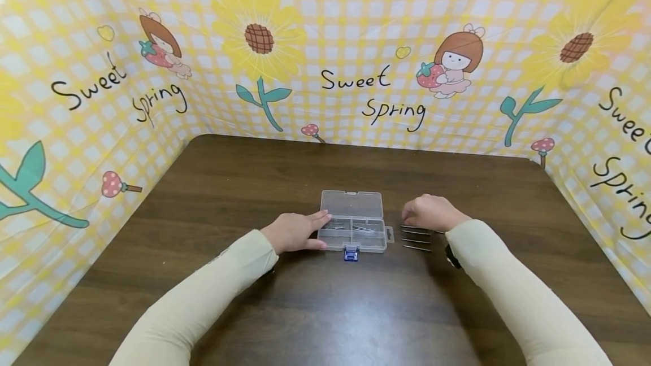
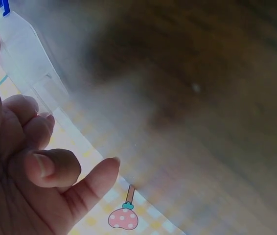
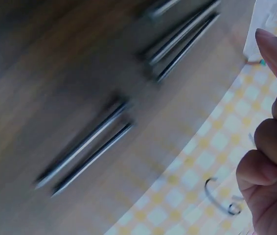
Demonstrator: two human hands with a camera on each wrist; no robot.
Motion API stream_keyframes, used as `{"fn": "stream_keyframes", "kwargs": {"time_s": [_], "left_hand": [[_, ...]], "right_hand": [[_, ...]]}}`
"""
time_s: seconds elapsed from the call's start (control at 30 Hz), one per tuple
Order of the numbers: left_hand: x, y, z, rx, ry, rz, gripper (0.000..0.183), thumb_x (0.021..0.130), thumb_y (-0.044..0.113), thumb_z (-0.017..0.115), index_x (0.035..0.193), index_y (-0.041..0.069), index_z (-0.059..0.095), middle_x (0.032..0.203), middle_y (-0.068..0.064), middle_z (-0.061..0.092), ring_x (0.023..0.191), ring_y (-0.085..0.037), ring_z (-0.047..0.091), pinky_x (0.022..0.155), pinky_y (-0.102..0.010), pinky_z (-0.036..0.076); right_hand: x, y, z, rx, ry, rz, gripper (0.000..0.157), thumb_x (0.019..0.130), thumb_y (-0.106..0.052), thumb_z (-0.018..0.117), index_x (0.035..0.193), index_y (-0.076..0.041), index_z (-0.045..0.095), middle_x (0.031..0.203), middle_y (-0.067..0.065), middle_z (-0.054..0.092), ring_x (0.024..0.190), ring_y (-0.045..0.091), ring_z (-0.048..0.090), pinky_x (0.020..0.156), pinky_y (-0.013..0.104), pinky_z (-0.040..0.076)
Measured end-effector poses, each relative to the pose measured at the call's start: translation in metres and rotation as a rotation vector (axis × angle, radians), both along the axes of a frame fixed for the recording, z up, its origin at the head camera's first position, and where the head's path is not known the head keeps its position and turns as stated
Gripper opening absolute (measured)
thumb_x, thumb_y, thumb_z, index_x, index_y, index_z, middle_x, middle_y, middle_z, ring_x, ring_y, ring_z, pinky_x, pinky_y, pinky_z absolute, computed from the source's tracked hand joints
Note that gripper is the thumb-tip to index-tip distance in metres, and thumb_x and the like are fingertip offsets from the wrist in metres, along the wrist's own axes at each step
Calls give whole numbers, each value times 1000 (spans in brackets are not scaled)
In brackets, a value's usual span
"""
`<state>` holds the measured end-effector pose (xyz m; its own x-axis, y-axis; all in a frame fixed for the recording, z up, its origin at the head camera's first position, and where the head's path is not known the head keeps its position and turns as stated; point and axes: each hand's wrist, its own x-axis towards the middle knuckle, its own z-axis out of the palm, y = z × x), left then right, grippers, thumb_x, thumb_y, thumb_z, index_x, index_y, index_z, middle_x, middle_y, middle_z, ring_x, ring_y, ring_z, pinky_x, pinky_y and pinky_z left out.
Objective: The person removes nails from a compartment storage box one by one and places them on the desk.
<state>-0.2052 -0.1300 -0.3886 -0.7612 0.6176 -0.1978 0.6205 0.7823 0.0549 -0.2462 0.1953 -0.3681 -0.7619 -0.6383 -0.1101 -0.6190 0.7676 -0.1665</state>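
A clear plastic compartment box (image 1: 368,240) lies with its lid (image 1: 351,204) raised at the back and a blue latch (image 1: 351,253) at the front. Silver nails lie in its two back compartments. At its left end, my left hand (image 1: 293,231) touches the box with extended index finger and thumb. To the right of the box, several slim metal nails (image 1: 416,240) lie in a row on the table. My right hand (image 1: 432,212) is at the far end of this row, fingers curled; I cannot tell whether they pinch a nail. Nails (image 3: 92,159) appear below it in the right wrist view.
Everything lies on a dark wood-grain table (image 1: 244,179). Yellow checked cloth (image 1: 346,27) with printed flowers and lettering stands along the back and both sides. A clear hanging tab (image 1: 390,234) sticks out from the box's right side, toward the nails.
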Motion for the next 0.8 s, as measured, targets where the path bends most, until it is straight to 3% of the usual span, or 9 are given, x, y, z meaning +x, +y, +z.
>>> {"fn": "stream_keyframes", "kwargs": {"time_s": [0.17, 0.4, 0.53, 0.8], "left_hand": [[-1, 0, -1, -5, 13, -7, 71, 90, 51, 57, 146, 9, 42, 150, -4, 39, 85, -28, 67, 71, -37, 52], [-1, 0, 0, -8, -6, 0, 72, 90, 52, 57, 147, 10, 41, 151, -3, 36, 84, -29, 67, 72, -38, 52], [-2, 1, 0, -7, 5, -3, 72, 90, 52, 57, 146, 10, 41, 151, -3, 37, 81, -28, 67, 69, -38, 52], [-3, 2, 0, -26, -9, 14, 72, 90, 54, 56, 147, 12, 40, 152, -2, 35, 92, -28, 67, 74, -37, 52]], "right_hand": [[-3, -29, 5, 24, 24, 61, 7, 86, -16, 68, 90, -14, 74, 90, -3, 71, 82, 19, 67, 71, 39, 52], [-4, -61, 11, 51, 12, 84, 9, 87, -15, 67, 91, -14, 75, 92, -1, 72, 84, 18, 66, 74, 38, 52], [-5, -72, 13, 56, 9, 92, 9, 87, -16, 67, 92, -14, 75, 93, -1, 72, 85, 17, 66, 76, 37, 52], [-5, -83, 10, 76, 20, 126, 9, 86, -14, 67, 89, -16, 75, 90, -4, 71, 83, 15, 66, 74, 37, 52]]}}
